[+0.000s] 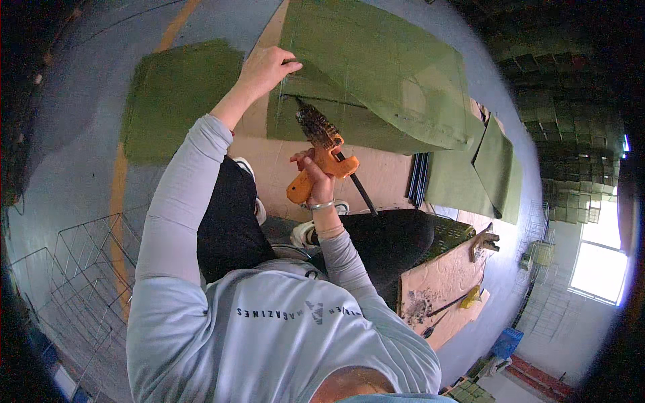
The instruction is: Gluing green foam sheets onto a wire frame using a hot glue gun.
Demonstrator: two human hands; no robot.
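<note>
My left hand point(267, 68) reaches forward and grips the near edge of a large green felt sheet point(383, 74) lying over a brown board point(316, 164) on the floor. My right hand point(316, 176) holds an orange glue gun point(324, 161). Its crusted, dirty nozzle point(313, 126) points at the felt just below my left hand. A black cord point(363, 195) runs from the gun toward my legs. I sit on the floor in dark trousers and a grey long-sleeved shirt.
A second green felt piece point(176, 94) lies at the left, more folded felt point(494, 171) at the right. Bare wire grids point(87, 269) stand lower left. A wooden board point(447, 282) with hand tools lies at the right, near a blue box point(507, 342). Stacked green-covered panels point(571, 101) fill the far right.
</note>
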